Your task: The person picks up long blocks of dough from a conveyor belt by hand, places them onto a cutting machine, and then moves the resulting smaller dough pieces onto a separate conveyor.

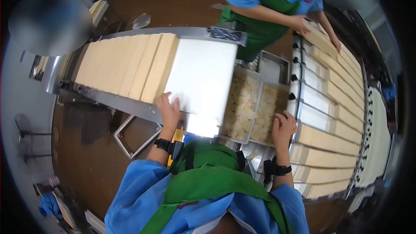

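Note:
My left hand (pixel 169 112) is open, with thumb and fingers apart. Its fingertips are right at the near corner of the last beige slab (pixel 161 67) in a row on the left conveyor. Bare white belt (pixel 203 73) stretches beside that slab. My right hand (pixel 284 129) holds nothing, its fingers loosely bent and apart. It hovers between a bin of pale broken pieces (pixel 265 115) and the near side of the right conveyor (pixel 297 104). Long beige strips (pixel 323 138) lie side by side there, close to my right hand.
Across from me, a co-worker in a green apron (pixel 281 4) has both hands on a beige strip (pixel 321 38) at the right conveyor. A second bin of pale pieces (pixel 240 104) and a metal tray (pixel 274 67) stand between the conveyors. A white frame (pixel 125 145) is at lower left.

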The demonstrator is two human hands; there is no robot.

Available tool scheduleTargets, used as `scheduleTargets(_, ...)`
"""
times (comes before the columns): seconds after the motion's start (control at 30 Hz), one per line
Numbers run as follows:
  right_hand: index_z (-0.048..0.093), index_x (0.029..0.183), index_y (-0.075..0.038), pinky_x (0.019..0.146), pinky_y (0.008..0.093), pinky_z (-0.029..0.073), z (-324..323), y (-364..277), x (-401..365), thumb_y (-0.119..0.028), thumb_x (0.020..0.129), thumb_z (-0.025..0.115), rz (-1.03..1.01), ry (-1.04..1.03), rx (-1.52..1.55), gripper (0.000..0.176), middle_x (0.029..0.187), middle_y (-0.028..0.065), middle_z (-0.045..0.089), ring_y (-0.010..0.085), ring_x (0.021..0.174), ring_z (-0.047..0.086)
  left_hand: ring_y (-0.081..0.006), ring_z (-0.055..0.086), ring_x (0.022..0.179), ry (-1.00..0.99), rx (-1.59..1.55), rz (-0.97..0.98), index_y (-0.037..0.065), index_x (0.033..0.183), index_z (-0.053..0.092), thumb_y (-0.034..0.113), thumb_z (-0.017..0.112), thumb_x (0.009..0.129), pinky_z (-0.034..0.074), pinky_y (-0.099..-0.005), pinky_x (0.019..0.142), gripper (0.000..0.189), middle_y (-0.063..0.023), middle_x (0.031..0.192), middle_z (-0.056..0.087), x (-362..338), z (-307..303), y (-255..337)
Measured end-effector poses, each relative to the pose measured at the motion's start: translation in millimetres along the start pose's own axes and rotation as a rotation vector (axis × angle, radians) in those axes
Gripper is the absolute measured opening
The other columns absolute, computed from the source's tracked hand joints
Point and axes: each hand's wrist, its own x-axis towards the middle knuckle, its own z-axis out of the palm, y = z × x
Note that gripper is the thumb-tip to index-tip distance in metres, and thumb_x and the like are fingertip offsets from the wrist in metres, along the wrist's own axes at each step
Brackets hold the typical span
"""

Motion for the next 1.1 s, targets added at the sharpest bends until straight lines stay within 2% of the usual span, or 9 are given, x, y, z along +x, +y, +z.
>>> scheduleTargets(0.03,0.068,0.094,-0.015,0.098,0.0474,0.026,11,-13,5,-0.017,0.077,0.062,-0.036,-0.047,0.005,0.018,0.119,0.0100,0.054,0.0307,0.118,0.042,-0.0427,0.039,0.112,0.007,0.124,-0.091,-0.003,0.120,0.043,0.018,0.066,0.079,0.033,-0.0481,0.096,0.051,-0.0261,0.120,0.044,1,1,-23)
scheduleTargets(0.13,0.068,0.096,-0.015,0.098,0.0477,0.026,50,-51,20,-0.017,0.077,0.062,-0.136,-0.183,0.060,0.020,0.120,0.0102,0.054,0.0310,0.118,0.042,-0.0448,0.040,0.111,0.011,0.385,-0.332,-0.004,0.125,0.037,0.025,0.071,0.075,0.035,-0.0478,0.095,0.067,-0.0292,0.123,0.039,5,-1,-66)
scheduleTargets(0.23,0.065,0.105,-0.013,0.101,0.0487,0.025,98,-92,39,-0.021,0.077,0.062,-0.206,-0.269,0.117,0.029,0.123,0.0126,0.052,0.0335,0.120,0.039,-0.0460,0.041,0.109,-0.141,0.225,-0.440,-0.004,0.128,0.033,0.030,0.074,0.072,0.037,-0.0489,0.094,0.078,-0.0303,0.122,0.038,21,-12,-89)
scheduleTargets(0.37,0.057,0.118,-0.009,0.102,0.0483,0.024,166,-154,67,-0.025,0.078,0.063,-0.315,-0.322,0.040,0.044,0.129,0.0160,0.048,0.0348,0.122,0.037,-0.0444,0.051,0.095,-0.207,0.300,-0.352,-0.005,0.122,0.036,0.038,0.073,0.072,0.045,-0.0493,0.082,0.075,-0.0275,0.111,0.045,34,-14,-91)
scheduleTargets(0.57,0.038,0.137,-0.007,0.102,0.0473,0.026,249,-262,116,-0.039,0.084,0.057,-0.268,-0.434,-0.029,0.065,0.142,0.0177,0.034,0.0349,0.126,0.034,-0.0376,0.058,0.081,-0.348,0.379,-0.334,-0.008,0.115,0.037,0.049,0.068,0.074,0.051,-0.0428,0.064,0.077,-0.0224,0.101,0.047,45,-21,-71)
scheduleTargets(0.77,0.029,0.144,-0.016,0.106,0.0475,0.025,285,-357,176,-0.049,0.090,0.042,-0.254,-0.553,-0.074,0.064,0.152,0.0176,0.013,0.0345,0.134,0.026,-0.0325,0.060,0.074,-0.451,0.399,-0.301,-0.007,0.107,0.039,0.053,0.067,0.074,0.052,-0.0378,0.056,0.073,-0.0195,0.097,0.047,54,-29,-66)
scheduleTargets(0.9,0.027,0.145,-0.019,0.105,0.0470,0.029,294,-388,195,-0.052,0.090,0.042,-0.230,-0.593,-0.083,0.066,0.152,0.0186,0.009,0.0365,0.132,0.029,-0.0305,0.060,0.080,-0.562,0.405,-0.336,-0.005,0.108,0.041,0.058,0.063,0.073,0.055,-0.0370,0.057,0.076,-0.0158,0.098,0.046,56,-27,-68)
scheduleTargets(1.03,0.030,0.141,-0.016,0.099,0.0448,0.037,282,-392,198,-0.049,0.085,0.050,-0.110,-0.698,-0.117,0.068,0.144,0.0208,0.021,0.0393,0.124,0.037,-0.0286,0.061,0.079,-0.584,0.460,-0.300,-0.005,0.108,0.042,0.058,0.064,0.072,0.055,-0.0353,0.057,0.076,-0.0151,0.098,0.046,56,-28,-64)
scheduleTargets(1.1,0.033,0.139,-0.015,0.096,0.0438,0.041,274,-382,203,-0.047,0.080,0.056,-0.006,-0.691,-0.112,0.071,0.137,0.0212,0.029,0.0399,0.119,0.041,-0.0307,0.060,0.079,-0.562,0.403,-0.275,-0.006,0.110,0.040,0.051,0.069,0.071,0.054,-0.0370,0.060,0.075,-0.0176,0.099,0.047,59,-31,-61)
